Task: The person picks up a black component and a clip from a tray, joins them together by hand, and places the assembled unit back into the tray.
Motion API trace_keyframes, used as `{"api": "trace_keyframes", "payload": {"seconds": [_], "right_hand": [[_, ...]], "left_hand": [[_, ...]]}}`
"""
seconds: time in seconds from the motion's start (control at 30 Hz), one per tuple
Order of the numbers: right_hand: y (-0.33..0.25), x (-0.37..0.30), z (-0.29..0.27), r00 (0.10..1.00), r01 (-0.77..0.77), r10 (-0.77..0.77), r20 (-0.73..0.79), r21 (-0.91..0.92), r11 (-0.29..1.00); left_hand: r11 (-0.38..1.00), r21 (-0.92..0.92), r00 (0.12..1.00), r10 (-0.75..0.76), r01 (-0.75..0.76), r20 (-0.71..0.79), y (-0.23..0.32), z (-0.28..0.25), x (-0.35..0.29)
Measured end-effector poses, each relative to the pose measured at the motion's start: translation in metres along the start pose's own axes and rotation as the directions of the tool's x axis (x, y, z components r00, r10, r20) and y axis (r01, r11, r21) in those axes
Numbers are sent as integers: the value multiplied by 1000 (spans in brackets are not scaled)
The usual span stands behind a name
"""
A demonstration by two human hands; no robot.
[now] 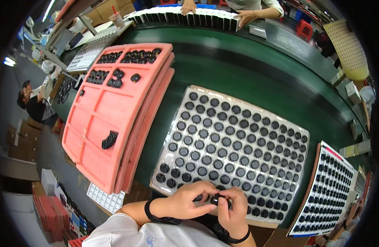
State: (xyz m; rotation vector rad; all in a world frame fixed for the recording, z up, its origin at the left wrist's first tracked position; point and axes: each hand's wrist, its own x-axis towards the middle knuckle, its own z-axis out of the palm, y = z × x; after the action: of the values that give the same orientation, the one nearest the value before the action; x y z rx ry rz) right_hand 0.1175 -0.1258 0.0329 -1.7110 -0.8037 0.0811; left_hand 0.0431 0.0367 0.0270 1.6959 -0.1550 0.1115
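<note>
Over the near edge of a clear tray [239,108] filled with rows of black round caps, my two hands meet. A small glossy black round part [216,200] is pinched between the fingertips of my left hand [189,201] and my right hand [234,208]. Both hands are closed on it. Another black round piece [197,198] shows inside the curl of my left hand; whether it is held or lies in the tray behind, I cannot tell. The fingers partly cover the part they hold. Each wrist wears a black band.
Stacked pink foam trays [103,103] with black parts in some compartments stand at the left. A second tray of black parts [327,189] lies at the right. Across the green bench [222,61], a person's hands [246,17] touch a row of white-topped pieces [206,18].
</note>
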Motion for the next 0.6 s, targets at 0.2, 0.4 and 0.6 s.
{"api": "trace_keyframes", "payload": {"seconds": [0.2,0.4,0.6], "right_hand": [[2,21,-6,969,-245,239,60,110,963],[-26,39,-24,952,-299,293,90,66,952],[-60,45,-31,983,-155,153,102,13,988]], "left_hand": [[958,19,954,-288,287,80,17,-13,31],[925,64,919,-379,374,112,54,-15,43],[936,128,929,-343,327,136,88,-25,37]]}}
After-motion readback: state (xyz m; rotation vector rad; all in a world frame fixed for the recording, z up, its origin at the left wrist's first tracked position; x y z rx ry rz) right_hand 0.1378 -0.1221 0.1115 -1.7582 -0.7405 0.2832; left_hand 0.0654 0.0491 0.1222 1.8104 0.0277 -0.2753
